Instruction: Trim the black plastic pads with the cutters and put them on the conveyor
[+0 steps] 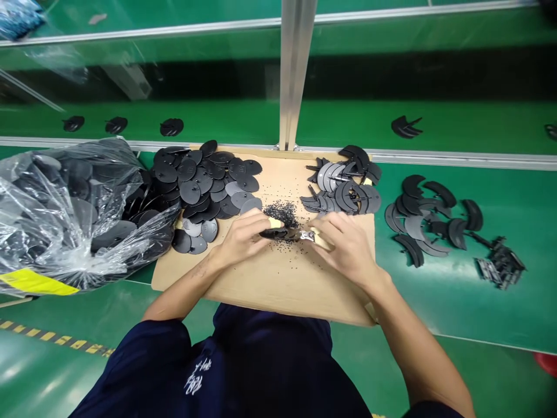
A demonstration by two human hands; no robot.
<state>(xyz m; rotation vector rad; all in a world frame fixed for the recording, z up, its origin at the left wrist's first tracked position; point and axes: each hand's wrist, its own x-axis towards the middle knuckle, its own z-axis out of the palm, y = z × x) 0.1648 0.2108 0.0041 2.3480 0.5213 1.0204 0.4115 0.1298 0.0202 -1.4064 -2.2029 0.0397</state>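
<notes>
From my viewpoint, an upright silver metal post [297, 69] stands far centre; a blue bundle [20, 18] lies far left, yellow-and-black floor tape [49, 336] near left, a red object [546, 366] near right.

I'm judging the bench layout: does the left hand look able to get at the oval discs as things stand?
Probably, yes: the left hand is close beside the discs, and nothing appears to stand between. Its fingers seem busy with a black part, though, so they would likely need freeing first.
</notes>
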